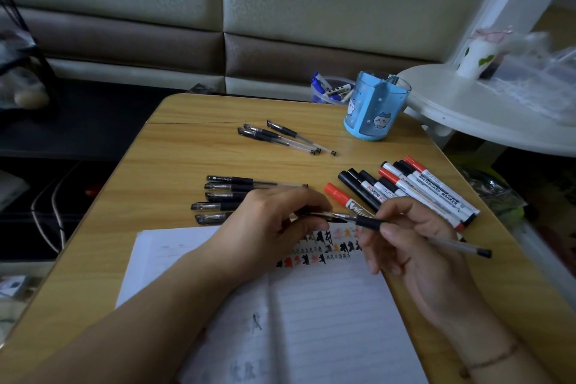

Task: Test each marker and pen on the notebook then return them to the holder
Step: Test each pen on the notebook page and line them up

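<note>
I hold a black gel pen in my right hand, thumb and fingers pinched round the dark grip section, barrel angled out to the right with its end plug past my wrist. My left hand pinches the pen's cap right at the tip, so I judge this is the cap coming off or going on; which one I cannot tell. Both hands hover just above the top edge of the open notebook, kept near the rows of black and red test marks so the next stroke can land beside them. Pens are sorted in piles, probably to keep tested and untested apart: a row of capped black pens lies by my left hand, partly under it, and three more pens lie farther back on the wooden table. The whiteboard markers, red and black caps, lie fanned side by side to the right, one red-capped one just beside my right fingers. The blue holder stands upright at the far right corner and looks empty from here, so returning everything seems a later step. A clear tub with blue markers sits behind it.
</note>
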The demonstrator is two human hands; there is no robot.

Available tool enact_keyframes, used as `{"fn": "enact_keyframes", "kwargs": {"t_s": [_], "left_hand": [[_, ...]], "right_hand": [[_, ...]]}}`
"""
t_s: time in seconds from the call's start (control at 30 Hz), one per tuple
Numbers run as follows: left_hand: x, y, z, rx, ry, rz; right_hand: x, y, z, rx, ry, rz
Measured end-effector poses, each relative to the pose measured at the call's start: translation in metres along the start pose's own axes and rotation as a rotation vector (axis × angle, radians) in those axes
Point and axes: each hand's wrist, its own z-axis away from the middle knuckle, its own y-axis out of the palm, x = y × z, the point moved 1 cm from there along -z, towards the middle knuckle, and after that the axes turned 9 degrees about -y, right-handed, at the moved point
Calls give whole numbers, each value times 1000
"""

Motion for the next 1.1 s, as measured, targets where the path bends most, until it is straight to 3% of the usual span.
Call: {"fn": "enact_keyframes", "kwargs": {"t_s": [0.43,0.9,1.0,1.1], "left_hand": [[-7,1,1,34,116,-1],[-4,4,1,65,45,56],[-4,1,0,-63,-16,135],[0,-8,-1,-401,-80,181]], "right_hand": [[0,9,3,-57,-20,114],[-6,8,-1,-3,-24,180],[6,9,-13,4,-50,335],[18,13,-43,67,-67,685]]}}
